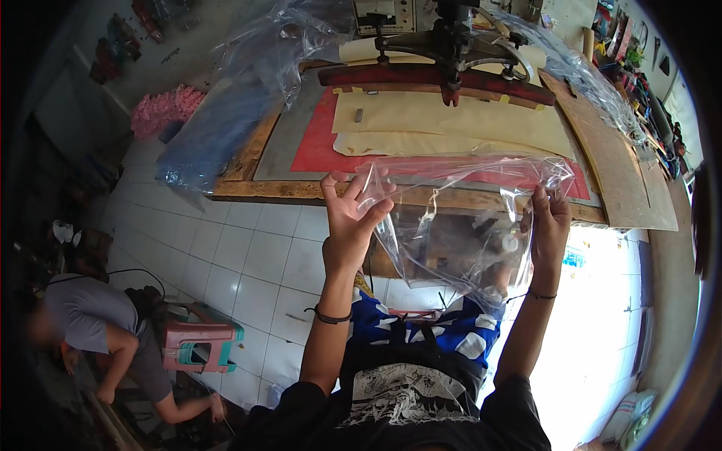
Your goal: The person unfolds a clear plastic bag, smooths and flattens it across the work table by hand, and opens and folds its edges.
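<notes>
A clear plastic sheet (451, 225) hangs in loose folds between my hands, in front of the table's near edge. My right hand (551, 214) pinches its right edge between thumb and bent fingers. At the left edge is my left hand (350, 214), its thumb and fingers well apart with the plastic lying across them; some fingertips show through it. Behind the sheet, large pieces of tan paper (451, 124) lie on a red sheet (316, 139) on the table. Above the paper stands a press with a long dark red bar (421, 78).
Crumpled clear plastic (218, 128) drapes over the table's left side. A wooden board (628, 161) lies at the right. On the left, a person in grey (98, 312) bends low near a pink and green stool (199, 346). Pink material (165, 109) is piled behind.
</notes>
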Demonstrator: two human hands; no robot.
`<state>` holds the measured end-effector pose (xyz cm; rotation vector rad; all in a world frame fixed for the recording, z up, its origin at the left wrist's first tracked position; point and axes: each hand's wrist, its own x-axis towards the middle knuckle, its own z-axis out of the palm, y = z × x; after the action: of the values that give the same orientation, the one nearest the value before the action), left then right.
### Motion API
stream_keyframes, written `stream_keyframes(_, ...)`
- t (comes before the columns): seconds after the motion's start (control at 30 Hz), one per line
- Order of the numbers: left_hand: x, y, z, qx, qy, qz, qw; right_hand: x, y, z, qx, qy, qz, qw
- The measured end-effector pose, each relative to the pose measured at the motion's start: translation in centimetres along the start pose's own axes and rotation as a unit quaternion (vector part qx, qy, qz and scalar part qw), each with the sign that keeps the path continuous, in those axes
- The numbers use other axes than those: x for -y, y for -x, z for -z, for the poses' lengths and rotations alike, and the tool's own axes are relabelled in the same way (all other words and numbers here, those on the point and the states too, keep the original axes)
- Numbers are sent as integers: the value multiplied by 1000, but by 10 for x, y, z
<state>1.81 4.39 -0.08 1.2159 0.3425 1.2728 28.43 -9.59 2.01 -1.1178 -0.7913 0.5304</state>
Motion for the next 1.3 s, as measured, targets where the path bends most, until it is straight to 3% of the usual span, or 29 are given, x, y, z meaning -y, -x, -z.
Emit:
stream_keyframes(0.17, -7, 3, -10, -76, -9, -7, 997, -10, -2, -3, 4, 24, -14, 1000)
stream_keyframes(0.3, -15, 4, -16, -42, -57, -47, 996, -13, 1, -1, -11, 3, -38, 999)
stream_keyframes(0.43, -15, 7, -18, 38, -249, -96, 963, -30, -5, -1, -113, -83, -5, 990)
stream_keyframes(0.53, -1, 10, -13, 57, -293, -108, 948, -25, 1, 8, -76, -78, -41, 993)
stream_keyframes(0.6, -1, 14, -11, 37, -262, -29, 964, -20, 3, 11, -74, -70, -59, 993)
stream_keyframes(0.7, -6, 10, -14, 3, 30, 72, 997, -20, 2, 22, -72, -62, -66, 993)
stream_keyframes(0.83, 6, 14, 1, -1, 36, 177, 984, -9, 7, 8, -122, 3, -45, 991)
stream_keyframes(0.87, 12, 15, 11, 18, 95, 194, 976, -9, 8, 6, -132, 29, -43, 990)
stream_keyframes(1.1, 29, 33, 14, -33, -73, 98, 992, -21, 17, 13, -76, 60, -74, 993)
stream_keyframes(1.13, 14, 35, 2, -70, -6, 145, 987, -15, 19, 12, -49, 74, -76, 993)
stream_keyframes(1.17, 5, 34, -7, -120, -24, 145, 982, -16, 20, 13, -39, 77, -50, 995)
stream_keyframes(1.23, 9, 32, 2, -64, 19, 59, 996, -19, 21, 15, -16, 82, 4, 997)
stream_keyframes(1.3, 8, 29, 6, -90, -84, 57, 991, -12, 25, 19, -33, 152, 15, 988)
